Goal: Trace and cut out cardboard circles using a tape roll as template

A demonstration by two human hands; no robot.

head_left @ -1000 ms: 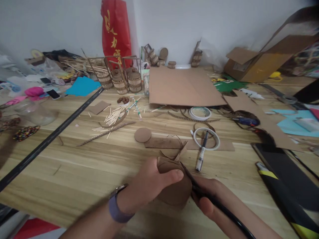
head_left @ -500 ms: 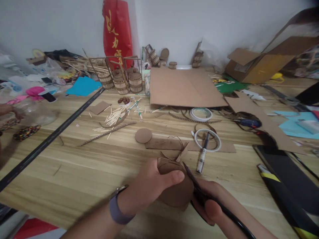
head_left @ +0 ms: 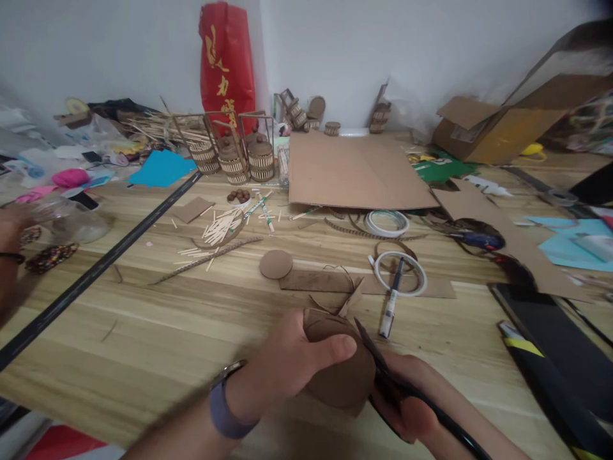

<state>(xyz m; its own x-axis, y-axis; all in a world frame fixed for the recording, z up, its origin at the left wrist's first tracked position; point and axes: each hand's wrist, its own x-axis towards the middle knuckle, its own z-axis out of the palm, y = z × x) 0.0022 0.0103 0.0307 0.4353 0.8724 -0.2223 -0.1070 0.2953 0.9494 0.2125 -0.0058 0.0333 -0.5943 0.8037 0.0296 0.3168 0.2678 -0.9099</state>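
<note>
My left hand [head_left: 301,358] grips a brown piece of cardboard [head_left: 340,377] with the thumb flat on top; a rounded outline shows on it. In my right hand [head_left: 412,390] is a pair of black scissors [head_left: 383,367], its blades along the cardboard's right edge. Narrow cut strips [head_left: 352,297] curl up at the far edge. Beyond them lie a cardboard disc [head_left: 276,264], a flat cardboard strip [head_left: 313,280], a marker pen [head_left: 390,306] and a roll of white tape [head_left: 421,275].
A large cardboard sheet [head_left: 359,169] lies farther back. Small lidded baskets [head_left: 233,167] with tall handles stand at back left, near scattered sticks [head_left: 223,227]. Another person's hand [head_left: 12,223] is beside a clear plastic jar [head_left: 81,220]. At right is a glue gun [head_left: 479,239].
The cardboard and both my hands have shifted slightly down and right in view, with the scissors still at its edge. At left, the other person's hand and the jar have moved.
</note>
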